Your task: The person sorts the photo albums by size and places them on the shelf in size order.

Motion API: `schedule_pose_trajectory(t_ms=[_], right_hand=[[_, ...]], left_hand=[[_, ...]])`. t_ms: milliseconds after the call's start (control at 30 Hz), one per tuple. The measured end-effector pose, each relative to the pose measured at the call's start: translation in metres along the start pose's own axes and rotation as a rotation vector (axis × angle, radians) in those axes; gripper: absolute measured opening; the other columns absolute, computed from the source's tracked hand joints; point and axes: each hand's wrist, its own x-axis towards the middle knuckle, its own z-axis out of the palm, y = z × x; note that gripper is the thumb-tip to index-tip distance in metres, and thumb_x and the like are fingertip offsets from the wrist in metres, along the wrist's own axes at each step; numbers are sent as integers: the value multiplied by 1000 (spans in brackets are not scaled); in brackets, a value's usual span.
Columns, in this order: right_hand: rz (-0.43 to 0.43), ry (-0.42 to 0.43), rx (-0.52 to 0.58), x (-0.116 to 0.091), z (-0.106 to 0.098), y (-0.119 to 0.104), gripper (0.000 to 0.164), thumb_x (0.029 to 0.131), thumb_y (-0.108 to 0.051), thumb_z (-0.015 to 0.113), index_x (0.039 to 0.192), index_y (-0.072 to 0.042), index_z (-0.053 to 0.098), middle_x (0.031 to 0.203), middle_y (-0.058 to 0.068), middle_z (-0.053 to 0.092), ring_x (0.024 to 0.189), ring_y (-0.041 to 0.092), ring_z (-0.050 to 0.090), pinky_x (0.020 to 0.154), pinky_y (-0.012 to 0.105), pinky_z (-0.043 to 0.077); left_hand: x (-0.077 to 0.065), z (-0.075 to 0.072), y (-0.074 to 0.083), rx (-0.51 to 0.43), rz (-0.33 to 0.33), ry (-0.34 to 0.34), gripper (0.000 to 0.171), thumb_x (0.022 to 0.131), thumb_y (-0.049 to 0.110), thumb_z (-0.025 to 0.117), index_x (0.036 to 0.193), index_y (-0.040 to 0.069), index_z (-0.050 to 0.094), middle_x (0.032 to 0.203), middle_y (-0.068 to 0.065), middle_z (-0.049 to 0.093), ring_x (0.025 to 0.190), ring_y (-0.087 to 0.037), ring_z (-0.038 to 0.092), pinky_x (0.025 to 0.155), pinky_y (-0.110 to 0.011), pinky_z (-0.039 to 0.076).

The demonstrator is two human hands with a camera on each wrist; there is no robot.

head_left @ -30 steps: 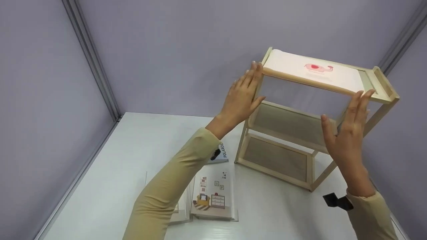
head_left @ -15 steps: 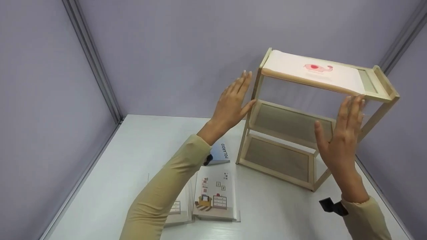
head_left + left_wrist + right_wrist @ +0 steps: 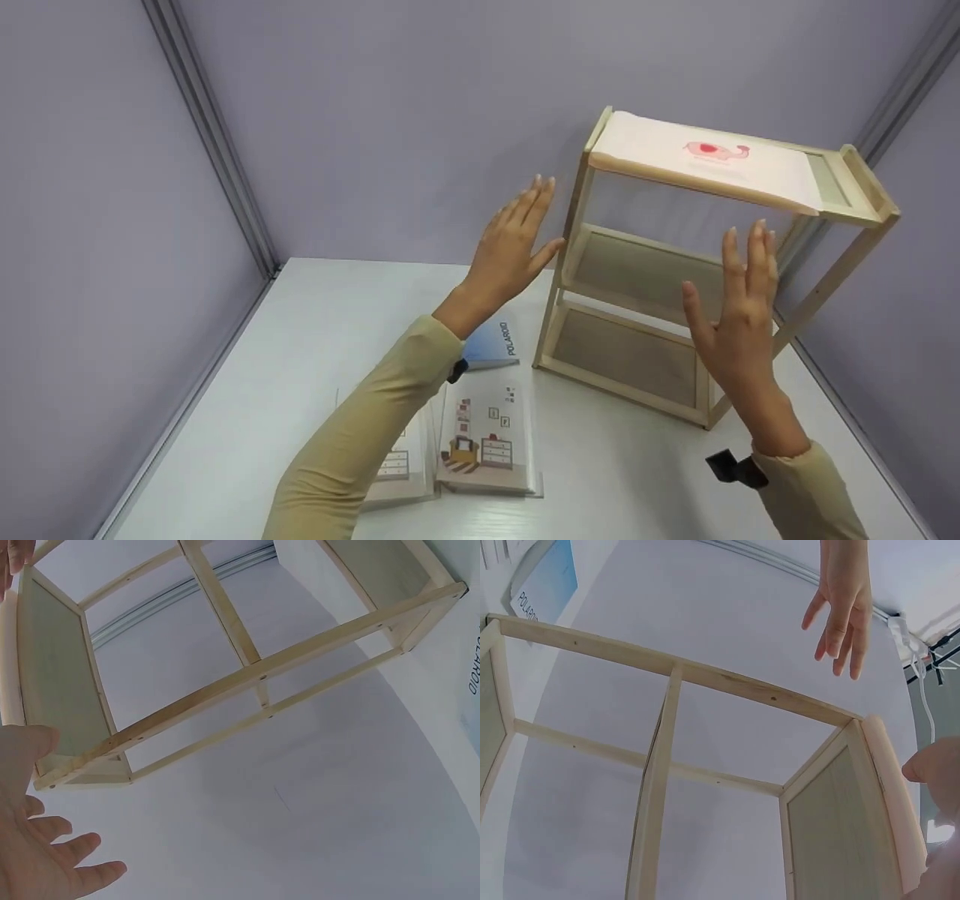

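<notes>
A wooden three-tier shelf (image 3: 832, 281) stands upright at the right. Over its top tier lies a white sheet (image 3: 645, 142) printed with a pink elephant, its front edge folding over the front rail. My left hand (image 3: 504, 251) is raised beside the shelf's left post, fingers straight and holding nothing. In front of the shelf, below the top tier, my right hand (image 3: 741, 330) is held up with fingers spread, also holding nothing. The left wrist view shows the left hand (image 3: 45, 840) near a top corner of the frame; the right wrist view shows the right hand (image 3: 937, 780) near the sheet's edge.
Picture-covered booklets (image 3: 487, 431) in clear covers lie on the white table (image 3: 600, 480), left of the shelf. Behind them is a blue item marked POLAROID (image 3: 486, 343), partly hidden by the left wrist. Grey-lilac walls (image 3: 390, 112) enclose the table.
Both hands have come away from the top tier's front edge. The left moved down and left, the right down and left with fingers spreading. The shelf and sheet have stayed in place.
</notes>
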Motion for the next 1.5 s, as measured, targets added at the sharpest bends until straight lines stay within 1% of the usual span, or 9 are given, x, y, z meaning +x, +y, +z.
schedule_pose_trajectory(t_ms=[133, 333, 500, 733, 867, 1000, 1233, 1367, 1500], right_hand=[[8, -30, -2, -4, 3, 0, 62, 89, -22, 60, 143, -5, 34, 153, 15, 19, 142, 29, 12, 114, 48, 13], [31, -74, 55, -12, 8, 0, 61, 90, -17, 59, 144, -6, 33, 151, 18, 23, 142, 29, 13, 112, 51, 19], [39, -93, 79, -16, 14, 0, 60, 90, -14, 59, 144, -6, 32, 149, 17, 26, 141, 29, 16, 112, 50, 19], [74, -148, 114, -25, 19, 0, 63, 90, -12, 60, 145, -7, 29, 147, 19, 29, 136, 31, 27, 104, 54, 30], [81, -158, 131, -29, 23, 0, 65, 89, -11, 61, 145, -5, 29, 146, 18, 31, 134, 32, 32, 102, 54, 32], [86, -160, 146, -33, 26, 0, 66, 88, -12, 63, 144, -6, 30, 144, 19, 34, 130, 36, 35, 99, 57, 34], [125, -204, 152, -40, 31, -1, 66, 87, -13, 64, 144, -9, 32, 142, 19, 36, 129, 38, 36, 97, 58, 35], [121, -208, 157, -44, 34, 0, 63, 87, -12, 64, 143, -7, 35, 140, 20, 39, 127, 38, 39, 97, 58, 35], [126, -211, 154, -48, 37, 0, 62, 87, -13, 64, 143, -9, 36, 139, 19, 41, 126, 37, 41, 95, 57, 38]], left_hand=[[-5, 4, -5, -11, -5, 1, 71, 94, 39, 52, 150, 13, 16, 153, -8, 21, 137, -24, 29, 113, -38, 24], [-12, 9, -10, -27, -10, 4, 70, 93, 39, 53, 149, 14, 19, 152, -9, 24, 136, -25, 30, 112, -41, 25], [-18, 10, -12, -32, -13, 5, 68, 93, 38, 53, 149, 15, 21, 151, -9, 26, 136, -25, 31, 112, -40, 26], [-27, 12, -16, -36, -10, 21, 66, 93, 36, 54, 148, 13, 24, 149, -11, 30, 135, -26, 33, 110, -41, 29], [-33, 14, -18, -46, -8, 31, 65, 93, 36, 54, 147, 12, 26, 148, -12, 32, 134, -26, 34, 109, -41, 30], [-38, 15, -20, -66, -10, 39, 62, 93, 35, 54, 146, 12, 29, 147, -13, 34, 133, -26, 35, 109, -41, 31], [-46, 16, -24, -81, -43, 21, 61, 94, 35, 54, 145, 14, 31, 146, -11, 37, 131, -28, 38, 108, -43, 32], [-50, 15, -26, -91, -63, 5, 61, 93, 35, 54, 145, 14, 31, 145, -11, 38, 130, -28, 40, 106, -44, 34], [-55, 16, -26, -99, -76, -1, 59, 93, 35, 55, 144, 13, 33, 143, -11, 41, 128, -28, 42, 103, -45, 38]])
